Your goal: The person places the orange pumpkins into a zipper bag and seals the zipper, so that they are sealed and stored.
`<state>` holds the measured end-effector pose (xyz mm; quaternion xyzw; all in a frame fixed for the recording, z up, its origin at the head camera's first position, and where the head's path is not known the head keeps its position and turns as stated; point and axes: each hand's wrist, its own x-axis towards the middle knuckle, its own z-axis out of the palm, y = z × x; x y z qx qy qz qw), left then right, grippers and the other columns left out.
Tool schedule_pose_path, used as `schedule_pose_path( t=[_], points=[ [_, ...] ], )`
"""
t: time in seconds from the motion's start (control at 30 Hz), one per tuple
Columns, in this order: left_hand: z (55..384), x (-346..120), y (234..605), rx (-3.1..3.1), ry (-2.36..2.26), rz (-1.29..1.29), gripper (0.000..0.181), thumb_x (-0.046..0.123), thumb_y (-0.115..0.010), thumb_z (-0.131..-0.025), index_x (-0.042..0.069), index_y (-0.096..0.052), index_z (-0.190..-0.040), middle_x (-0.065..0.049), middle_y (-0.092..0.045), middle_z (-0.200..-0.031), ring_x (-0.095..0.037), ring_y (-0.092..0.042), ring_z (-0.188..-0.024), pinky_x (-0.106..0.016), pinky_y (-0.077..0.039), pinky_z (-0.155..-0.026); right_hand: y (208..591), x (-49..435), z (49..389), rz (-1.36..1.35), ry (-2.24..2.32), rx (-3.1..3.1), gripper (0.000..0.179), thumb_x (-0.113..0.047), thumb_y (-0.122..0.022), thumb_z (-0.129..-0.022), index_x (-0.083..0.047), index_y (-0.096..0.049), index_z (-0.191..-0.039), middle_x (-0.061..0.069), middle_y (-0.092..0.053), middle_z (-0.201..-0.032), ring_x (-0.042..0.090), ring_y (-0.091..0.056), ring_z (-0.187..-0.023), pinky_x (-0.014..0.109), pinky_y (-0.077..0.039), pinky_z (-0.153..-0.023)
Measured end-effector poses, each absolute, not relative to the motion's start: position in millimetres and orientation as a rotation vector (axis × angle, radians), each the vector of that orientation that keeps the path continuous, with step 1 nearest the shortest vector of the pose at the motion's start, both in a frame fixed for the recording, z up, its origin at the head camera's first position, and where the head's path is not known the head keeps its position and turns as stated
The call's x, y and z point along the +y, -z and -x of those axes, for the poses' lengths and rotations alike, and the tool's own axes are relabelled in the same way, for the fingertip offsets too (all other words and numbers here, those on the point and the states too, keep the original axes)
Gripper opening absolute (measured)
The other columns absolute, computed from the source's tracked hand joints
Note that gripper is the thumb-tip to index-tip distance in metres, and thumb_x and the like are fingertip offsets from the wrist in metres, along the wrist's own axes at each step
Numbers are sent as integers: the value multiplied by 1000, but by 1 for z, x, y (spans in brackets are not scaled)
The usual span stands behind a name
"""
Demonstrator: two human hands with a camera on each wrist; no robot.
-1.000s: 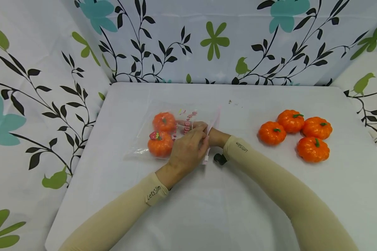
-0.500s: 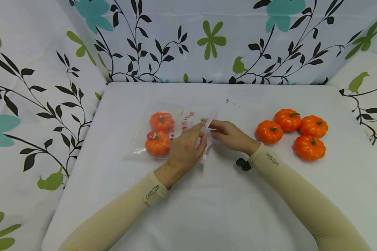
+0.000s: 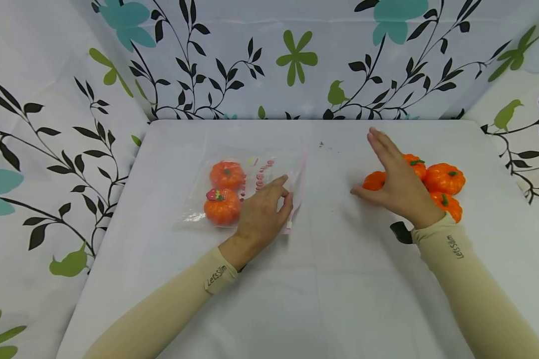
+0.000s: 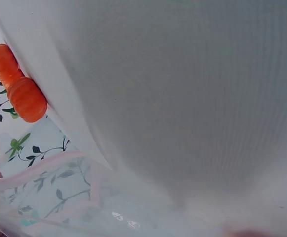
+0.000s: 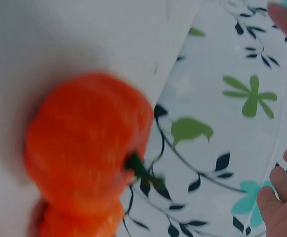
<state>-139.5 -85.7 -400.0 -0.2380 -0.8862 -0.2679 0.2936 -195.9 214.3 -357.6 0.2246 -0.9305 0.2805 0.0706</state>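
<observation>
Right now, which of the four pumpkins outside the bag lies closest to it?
The leftmost loose pumpkin in the head view, partly hidden by the right hand. The other three lie farther right, away from the bag.

The orange, ribbed pumpkins (image 3: 442, 180) look like smooth, glossy plastic, their skins catching highlights. The clear, pink-edged bag (image 3: 195, 202) is thin, shiny, see-through plastic film. The white tabletop (image 3: 260, 309) appears smooth and matt; the leaf-printed white curtain (image 3: 251, 25) and beige sleeves (image 3: 161, 316) look like cloth, the sleeves matt.
</observation>
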Motion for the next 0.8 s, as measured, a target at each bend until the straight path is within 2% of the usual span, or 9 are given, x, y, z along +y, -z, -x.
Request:
schedule_pose_path(
  t=[0.17,0.33,0.43,0.53,0.7,0.8],
  points=[
    [139,-86,400,-2386,704,616,11,10,-71,-92,3,-63,-88,-14,-70,-124,-27,-72,-104,-35,-61,-76,353,232,198,-600,-708,-2862,142,-42,-96,-64,-15,2,-163,-3,5,-169,25,-3,-155,50,-13,-122],
    [139,-86,399,-2389,709,610,11,11,-71,-93,3,-63,-89,-14,-70,-124,-27,-72,-104,-35,-61,-75,357,246,198,-488,-694,-3000,148,-48,-96,-62,-15,10,-161,3,7,-169,32,-2,-155,55,-10,-121],
    [139,-86,399,-2382,715,611,11,11,-71,-93,3,-63,-90,-14,-70,-124,-27,-72,-104,-35,-61,-76,363,252,196,-428,-682,-3085,147,-53,-94,-63,-13,8,-162,8,3,-169,40,-9,-153,62,-14,-118],
    [138,-86,399,-2378,719,614,11,11,-70,-93,3,-63,-90,-15,-70,-124,-27,-72,-105,-35,-61,-78,369,255,194,-391,-667,-3152,146,-54,-94,-62,-10,2,-163,16,-7,-169,47,-19,-148,67,-21,-114],
    [138,-86,399,-2376,719,615,10,11,-70,-93,3,-64,-91,-15,-70,-124,-27,-71,-105,-36,-60,-78,377,258,193,-388,-608,-3195,137,-48,-96,-62,-2,-12,-161,27,-26,-160,48,-26,-144,68,-27,-111],
    [138,-86,399,-2372,718,617,10,10,-70,-92,3,-64,-90,-15,-70,-123,-27,-72,-104,-35,-61,-77,380,258,192,-389,-541,-3191,129,-45,-96,-64,4,-22,-157,30,-32,-156,49,-28,-142,69,-28,-110]
  ],
)
